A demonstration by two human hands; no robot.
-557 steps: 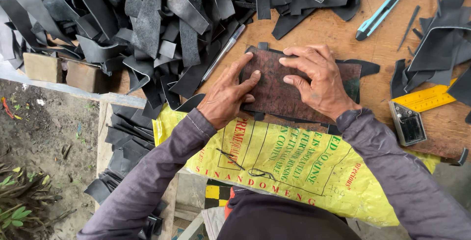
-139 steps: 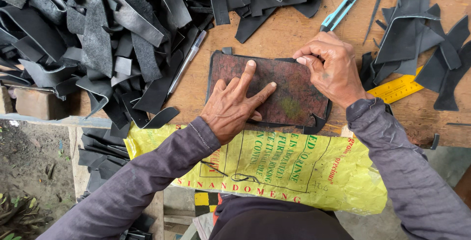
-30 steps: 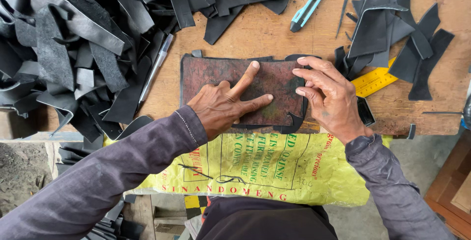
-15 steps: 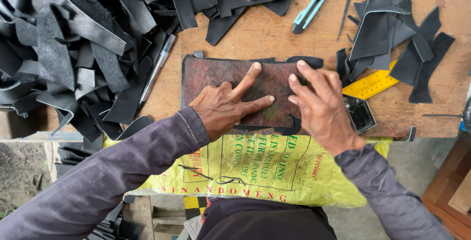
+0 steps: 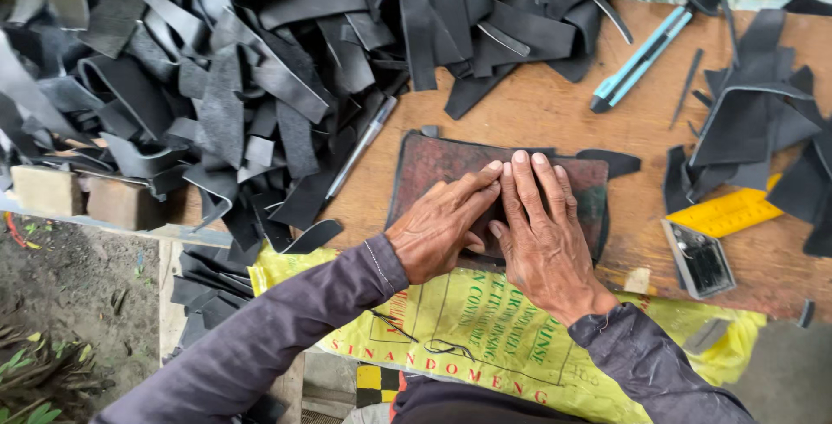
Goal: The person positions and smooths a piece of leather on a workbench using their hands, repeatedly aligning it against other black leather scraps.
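Observation:
A dark reddish-brown rectangular slab (image 5: 433, 168) lies flat on the wooden table (image 5: 537, 112). My left hand (image 5: 442, 229) rests palm down on its near middle, fingers together and pointing to the right. My right hand (image 5: 542, 229) lies flat beside it, touching it, fingers stretched toward the slab's far edge. Both hands press on the slab and grip nothing. A black strip (image 5: 611, 162) sticks out from under the slab's right end.
A big heap of black rubber strips (image 5: 225, 86) covers the table's left and back. More black pieces (image 5: 754, 120) lie at the right, over a yellow ruler (image 5: 728, 212). A light-blue utility knife (image 5: 637, 60), a pen (image 5: 360, 146) and a small dark metal block (image 5: 700, 257) lie nearby. A yellow printed sack (image 5: 451, 337) covers my lap.
My right hand has slid left across the slab until it lies against my left hand. My left fingers have drawn together. The view has shifted a little.

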